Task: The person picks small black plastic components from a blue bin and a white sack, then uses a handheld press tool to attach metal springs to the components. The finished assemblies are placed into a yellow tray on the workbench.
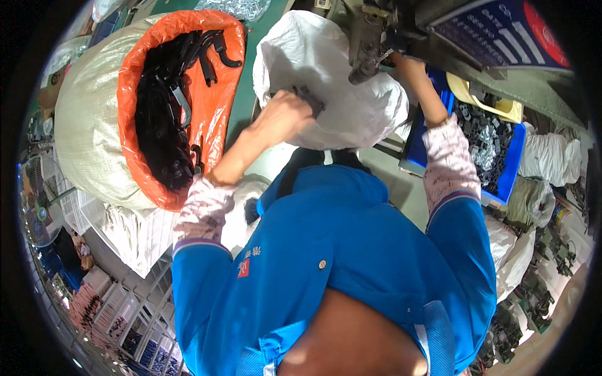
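My left hand [286, 116] is over the mouth of a white woven sack [364, 116], its fingers curled together. Dark parts [308, 99] show just beyond the fingers; I cannot tell whether they are gripped or lie in the sack. My right hand [407, 64] reaches up to a dark metal machine [370, 47] at the sack's far right edge. Its fingertips are hidden among the machine's parts. To the left, a large sack with an orange lining [128, 119] lies with its mouth toward me, full of black hooked plastic parts [179, 103].
A blue bin [513, 164] of small dark parts stands right of my right forearm, with a yellow tray [461, 91] at its far side. A blue sign plate [495, 34] hangs at upper right. Several filled bags [552, 153] line the right; a fan [39, 210] stands far left.
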Available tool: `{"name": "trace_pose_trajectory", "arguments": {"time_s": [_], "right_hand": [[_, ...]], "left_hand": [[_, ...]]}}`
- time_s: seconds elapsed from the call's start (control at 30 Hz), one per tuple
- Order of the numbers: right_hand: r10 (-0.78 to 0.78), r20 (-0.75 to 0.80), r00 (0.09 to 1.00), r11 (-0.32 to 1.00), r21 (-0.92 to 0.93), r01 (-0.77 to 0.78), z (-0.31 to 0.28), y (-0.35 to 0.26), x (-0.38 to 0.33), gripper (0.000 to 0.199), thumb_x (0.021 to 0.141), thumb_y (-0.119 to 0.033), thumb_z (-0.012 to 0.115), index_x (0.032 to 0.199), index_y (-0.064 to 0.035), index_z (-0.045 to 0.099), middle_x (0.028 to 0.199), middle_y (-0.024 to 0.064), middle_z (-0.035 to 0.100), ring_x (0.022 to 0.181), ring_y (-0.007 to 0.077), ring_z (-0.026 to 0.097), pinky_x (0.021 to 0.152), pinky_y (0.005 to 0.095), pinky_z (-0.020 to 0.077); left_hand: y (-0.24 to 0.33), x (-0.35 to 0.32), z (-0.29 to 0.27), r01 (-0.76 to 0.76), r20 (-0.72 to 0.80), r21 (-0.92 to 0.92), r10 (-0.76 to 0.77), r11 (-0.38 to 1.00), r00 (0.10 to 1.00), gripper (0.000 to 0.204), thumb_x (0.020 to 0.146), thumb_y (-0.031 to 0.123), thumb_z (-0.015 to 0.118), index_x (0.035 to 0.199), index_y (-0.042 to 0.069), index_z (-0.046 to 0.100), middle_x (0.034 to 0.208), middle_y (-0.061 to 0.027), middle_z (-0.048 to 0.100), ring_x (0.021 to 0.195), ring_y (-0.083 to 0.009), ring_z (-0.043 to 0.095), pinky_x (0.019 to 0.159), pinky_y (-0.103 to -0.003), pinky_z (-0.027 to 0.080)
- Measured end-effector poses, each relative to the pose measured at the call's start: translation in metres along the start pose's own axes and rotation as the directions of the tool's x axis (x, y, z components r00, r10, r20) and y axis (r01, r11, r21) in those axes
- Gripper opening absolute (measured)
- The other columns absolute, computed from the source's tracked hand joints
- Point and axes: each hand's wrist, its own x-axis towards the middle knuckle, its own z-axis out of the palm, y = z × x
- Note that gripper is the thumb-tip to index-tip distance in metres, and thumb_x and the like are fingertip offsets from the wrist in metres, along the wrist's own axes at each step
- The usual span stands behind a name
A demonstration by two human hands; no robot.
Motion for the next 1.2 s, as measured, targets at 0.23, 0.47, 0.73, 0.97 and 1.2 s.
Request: {"name": "trace_pose_trajectory", "arguments": {"time_s": [0.23, 0.47, 0.73, 0.97, 1.2], "right_hand": [[0.157, 0.315, 0.936, -0.119, 0.947, -0.299, -0.094, -0.072, -0.056, 0.022, 0.086, -0.008, 0.069, 0.107, -0.0022, 0.065, 0.096, 0.0099, 0.068, 0.081, 0.0205, 0.065, 0.07, 0.0325, 0.0535], [0.082, 0.295, 0.952, -0.148, 0.948, -0.281, -0.106, -0.098, -0.049, 0.013, 0.087, -0.005, 0.068, 0.099, 0.0021, 0.068, 0.083, 0.0055, 0.066, 0.069, 0.0123, 0.059, 0.063, 0.0259, 0.0478], [0.212, -0.02, 0.977, 0.39, 0.919, -0.066, -0.079, -0.108, -0.066, 0.021, 0.092, -0.01, 0.066, 0.107, 0.0036, 0.067, 0.087, 0.006, 0.067, 0.077, 0.0114, 0.062, 0.069, 0.0255, 0.0509], [0.136, -0.528, 0.838, 0.982, -0.04, -0.185, -0.03, -0.076, -0.123, 0.055, 0.086, -0.033, 0.072, 0.121, 0.0062, 0.056, 0.098, 0.0252, 0.065, 0.089, 0.0334, 0.066, 0.082, 0.0408, 0.0522], [0.608, 0.073, 0.79, 0.487, 0.752, -0.444, 0.03, -0.067, -0.113, 0.029, 0.083, -0.024, 0.066, 0.094, 0.0026, 0.066, 0.079, 0.0175, 0.068, 0.074, 0.0291, 0.067, 0.068, 0.0381, 0.0493]], "left_hand": [[0.038, -0.016, 0.009, -0.015, -0.19, -0.092, -0.002, 0.996, 0.982, 0.037, 0.078, 0.02, 0.073, 0.11, 0.005, 0.063, 0.117, -0.014, 0.063, 0.113, -0.0295, 0.056, 0.106, -0.046, 0.036], [0.05, 0.006, 0.032, -0.105, -0.252, -0.08, 0.082, 0.991, 0.964, 0.028, 0.07, 0.015, 0.074, 0.094, 0.006, 0.062, 0.103, -0.01, 0.062, 0.103, -0.0271, 0.056, 0.099, -0.042, 0.039], [0.05, 0.005, 0.026, -0.137, -0.299, -0.098, 0.102, 0.986, 0.949, 0.021, 0.067, 0.009, 0.073, 0.083, 0.006, 0.06, 0.091, -0.0083, 0.06, 0.093, -0.0274, 0.055, 0.09, -0.039, 0.041], [0.04, 0.006, 0.04, -0.134, -0.287, -0.143, 0.088, 0.981, 0.954, 0.021, 0.064, 0.006, 0.072, 0.081, 0.006, 0.06, 0.084, -0.0088, 0.056, 0.087, -0.0286, 0.053, 0.083, -0.039, 0.042], [0.025, -0.034, 0.017, 0.038, -0.165, -0.038, -0.044, 0.999, 0.985, 0.025, 0.067, -0.001, 0.062, 0.091, 0.004, 0.064, 0.086, -0.0084, 0.057, 0.089, -0.0277, 0.056, 0.072, -0.038, 0.049]]}}
